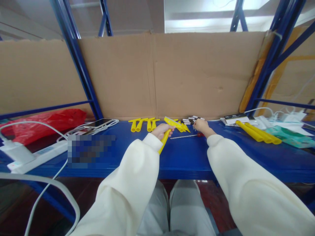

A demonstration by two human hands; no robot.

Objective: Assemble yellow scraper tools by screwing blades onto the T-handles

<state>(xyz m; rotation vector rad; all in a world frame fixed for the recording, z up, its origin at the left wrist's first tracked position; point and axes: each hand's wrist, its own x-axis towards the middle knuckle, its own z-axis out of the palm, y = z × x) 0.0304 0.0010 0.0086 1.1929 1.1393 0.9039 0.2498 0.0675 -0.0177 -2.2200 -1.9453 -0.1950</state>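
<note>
My left hand is closed around the handle of a yellow scraper, its wide head pointing up and away from me. My right hand reaches down to the blue shelf top, fingers drawn together at some tiny pieces; whatever they pinch is too small to make out. Beneath that hand lies a screwdriver, its shaft pointing left and its red handle partly covered. Just behind are several black-and-white strips. More yellow pieces lie between my hands, partly hidden by the scraper head.
Several yellow T-shaped tools stand in a row at the back left. Yellow tubes and a green packet lie right. A power strip, cables and a red bag occupy the left. A cardboard wall closes the back.
</note>
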